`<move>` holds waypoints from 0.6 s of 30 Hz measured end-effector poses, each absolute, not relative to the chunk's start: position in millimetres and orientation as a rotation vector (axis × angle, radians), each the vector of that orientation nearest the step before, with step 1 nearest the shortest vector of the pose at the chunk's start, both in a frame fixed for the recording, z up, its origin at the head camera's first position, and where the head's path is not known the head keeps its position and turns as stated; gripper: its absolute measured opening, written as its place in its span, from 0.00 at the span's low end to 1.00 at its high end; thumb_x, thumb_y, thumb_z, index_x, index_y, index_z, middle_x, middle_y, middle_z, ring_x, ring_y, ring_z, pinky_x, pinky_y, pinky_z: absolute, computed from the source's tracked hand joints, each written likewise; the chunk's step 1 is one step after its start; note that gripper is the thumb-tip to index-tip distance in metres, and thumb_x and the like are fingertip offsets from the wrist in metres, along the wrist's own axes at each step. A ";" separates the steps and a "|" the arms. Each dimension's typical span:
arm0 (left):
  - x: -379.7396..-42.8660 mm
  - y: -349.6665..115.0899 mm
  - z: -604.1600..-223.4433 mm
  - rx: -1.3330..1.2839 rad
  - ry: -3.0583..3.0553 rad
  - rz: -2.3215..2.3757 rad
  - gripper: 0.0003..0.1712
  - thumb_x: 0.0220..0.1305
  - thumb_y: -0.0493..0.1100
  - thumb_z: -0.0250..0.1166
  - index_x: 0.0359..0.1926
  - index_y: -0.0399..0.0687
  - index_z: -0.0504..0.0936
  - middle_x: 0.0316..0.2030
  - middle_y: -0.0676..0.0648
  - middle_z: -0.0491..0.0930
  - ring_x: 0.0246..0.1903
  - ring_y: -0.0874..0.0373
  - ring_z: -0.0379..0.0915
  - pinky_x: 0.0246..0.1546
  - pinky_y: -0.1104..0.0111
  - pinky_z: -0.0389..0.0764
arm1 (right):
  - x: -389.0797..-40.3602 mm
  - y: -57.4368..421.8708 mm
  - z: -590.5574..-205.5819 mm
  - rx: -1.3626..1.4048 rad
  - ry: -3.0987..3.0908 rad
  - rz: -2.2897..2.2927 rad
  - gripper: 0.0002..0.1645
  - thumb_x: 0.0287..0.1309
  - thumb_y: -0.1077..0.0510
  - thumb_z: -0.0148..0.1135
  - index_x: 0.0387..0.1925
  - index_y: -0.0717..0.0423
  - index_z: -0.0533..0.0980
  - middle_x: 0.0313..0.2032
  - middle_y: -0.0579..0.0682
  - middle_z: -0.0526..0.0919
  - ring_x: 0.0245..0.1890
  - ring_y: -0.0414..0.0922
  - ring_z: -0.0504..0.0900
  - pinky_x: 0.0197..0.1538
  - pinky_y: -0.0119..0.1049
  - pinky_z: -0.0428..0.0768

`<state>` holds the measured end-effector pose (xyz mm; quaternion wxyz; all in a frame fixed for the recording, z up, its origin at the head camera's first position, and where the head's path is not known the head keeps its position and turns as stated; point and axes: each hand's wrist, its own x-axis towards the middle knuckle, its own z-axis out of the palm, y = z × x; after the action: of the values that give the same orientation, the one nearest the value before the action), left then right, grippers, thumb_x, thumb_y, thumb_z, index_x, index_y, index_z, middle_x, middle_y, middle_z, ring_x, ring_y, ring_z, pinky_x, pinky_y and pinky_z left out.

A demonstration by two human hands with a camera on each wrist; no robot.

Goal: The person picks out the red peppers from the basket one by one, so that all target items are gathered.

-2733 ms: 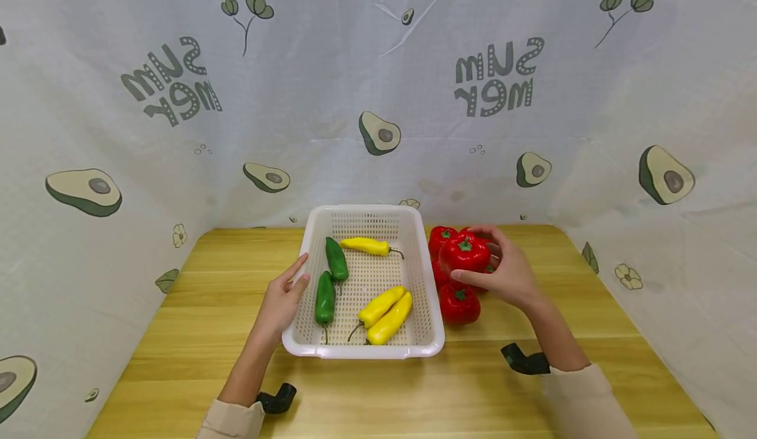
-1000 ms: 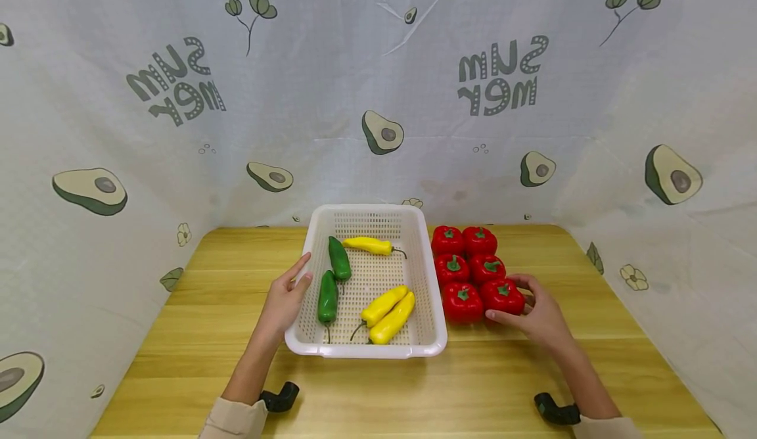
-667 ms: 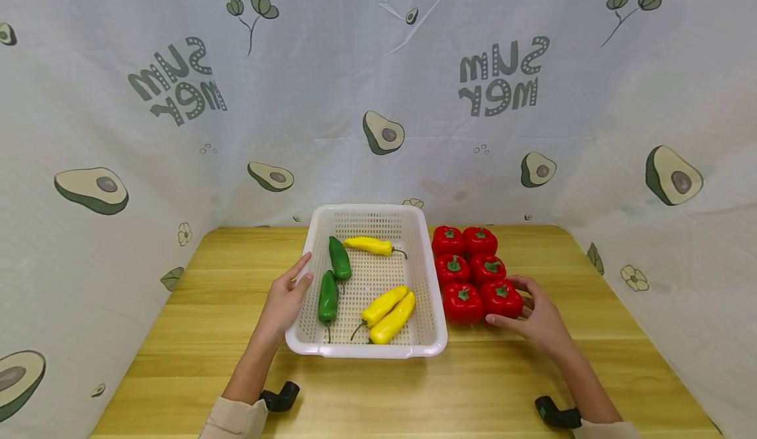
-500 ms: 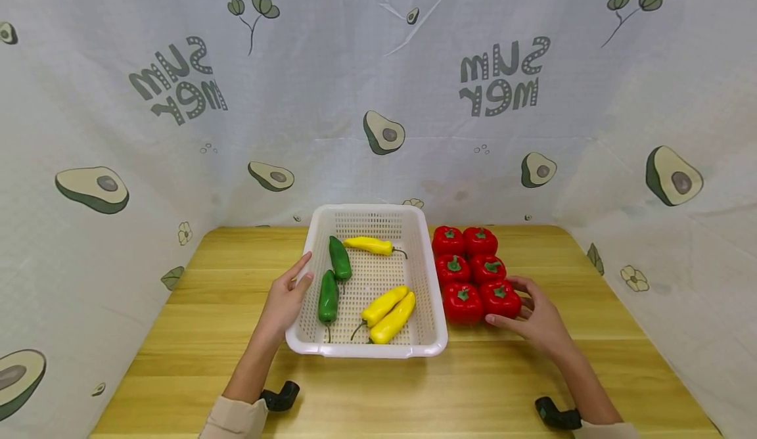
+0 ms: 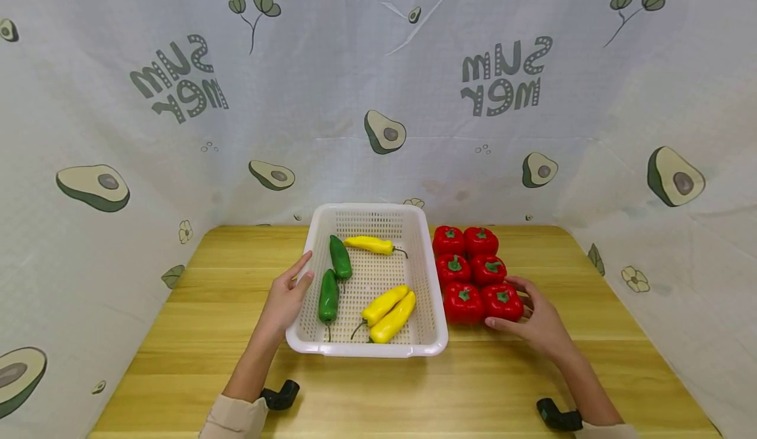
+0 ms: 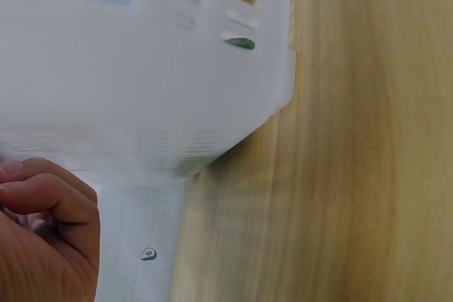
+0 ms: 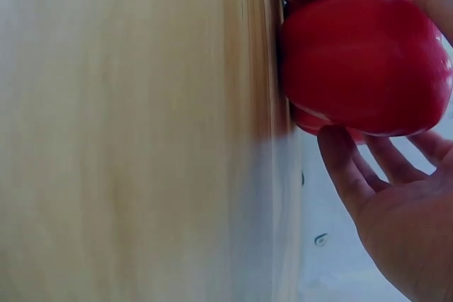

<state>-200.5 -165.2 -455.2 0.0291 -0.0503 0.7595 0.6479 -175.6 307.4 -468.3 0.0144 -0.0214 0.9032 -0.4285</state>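
A white perforated basket (image 5: 365,350) stands mid-table, holding two green peppers (image 5: 328,296) and three yellow peppers (image 5: 393,317). My left hand (image 5: 282,304) grips its left rim, thumb on top; in the left wrist view the left fingers (image 6: 60,199) are curled by the basket wall. Right of the basket, several red bell peppers (image 5: 464,303) sit in two columns of three. My right hand (image 5: 543,324) holds the front right bell pepper (image 5: 502,301) from its right side. The right wrist view has this bell pepper (image 7: 364,61) between thumb and fingers.
Everything stands on a wooden table (image 5: 378,399). A pale curtain (image 5: 331,84) printed with avocados and lettering hangs behind and along both sides. A black wrist mount (image 5: 280,396) shows on the left forearm, another mount (image 5: 558,416) on the right.
My right hand has lowered a red bell pepper from above the others to the front right of the group, and still holds it. My left hand stays on the basket rim.
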 end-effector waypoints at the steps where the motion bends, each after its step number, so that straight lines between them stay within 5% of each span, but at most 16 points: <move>1: -200.2 -164.9 -454.8 -0.152 2.345 2.000 0.29 0.80 0.51 0.56 0.77 0.71 0.65 0.52 0.30 0.84 0.45 0.41 0.88 0.38 0.50 0.91 | -175.3 308.0 -467.9 -0.069 2.809 -1.333 0.59 0.56 0.46 0.77 0.78 0.58 0.53 0.72 0.68 0.61 0.67 0.70 0.68 0.65 0.65 0.77; 3: -200.3 -164.1 -454.7 -0.142 2.344 1.999 0.29 0.80 0.51 0.56 0.77 0.71 0.65 0.52 0.30 0.84 0.45 0.41 0.88 0.38 0.49 0.91 | -174.1 310.4 -467.0 -0.075 2.810 -1.329 0.58 0.57 0.46 0.76 0.78 0.58 0.53 0.73 0.68 0.61 0.67 0.70 0.68 0.64 0.58 0.81; 6: -200.2 -163.3 -454.6 -0.144 2.343 1.994 0.29 0.80 0.52 0.55 0.77 0.71 0.65 0.53 0.30 0.84 0.45 0.42 0.88 0.38 0.50 0.91 | -171.9 315.4 -466.3 -0.113 2.816 -1.359 0.54 0.62 0.48 0.73 0.78 0.58 0.54 0.72 0.67 0.63 0.66 0.65 0.71 0.59 0.32 0.83; 9: -200.9 -163.6 -454.7 -0.140 2.341 1.986 0.29 0.79 0.52 0.56 0.77 0.70 0.65 0.59 0.32 0.82 0.49 0.41 0.87 0.40 0.51 0.91 | -171.2 321.5 -464.8 -0.190 2.836 -1.411 0.44 0.69 0.51 0.66 0.77 0.57 0.56 0.71 0.64 0.67 0.64 0.45 0.74 0.53 0.12 0.73; 13: -202.7 -167.6 -454.8 -0.102 2.359 1.951 0.31 0.78 0.53 0.57 0.78 0.69 0.64 0.67 0.36 0.75 0.55 0.42 0.82 0.44 0.54 0.91 | -175.4 328.6 -457.9 -0.286 2.895 -1.396 0.33 0.78 0.51 0.54 0.76 0.58 0.59 0.70 0.63 0.69 0.58 0.25 0.69 0.53 0.08 0.68; 16: -203.6 -174.6 -453.6 -0.031 2.480 1.822 0.33 0.78 0.58 0.56 0.79 0.68 0.62 0.64 0.37 0.73 0.54 0.44 0.78 0.42 0.58 0.90 | -182.4 332.8 -448.9 -0.312 2.956 -1.306 0.31 0.79 0.49 0.50 0.75 0.59 0.60 0.70 0.64 0.69 0.63 0.39 0.73 0.53 0.12 0.70; 18: -205.4 -182.1 -451.5 0.027 2.633 1.677 0.34 0.78 0.60 0.55 0.80 0.66 0.61 0.60 0.37 0.71 0.53 0.45 0.74 0.43 0.59 0.88 | -188.2 333.7 -442.2 -0.319 2.989 -1.247 0.33 0.78 0.48 0.51 0.74 0.62 0.60 0.70 0.66 0.68 0.65 0.56 0.72 0.60 0.26 0.78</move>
<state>-205.4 -182.1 -451.5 0.0098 0.0086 0.8435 0.5370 -188.2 333.7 -442.2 -0.0564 -0.0980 0.9169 -0.3827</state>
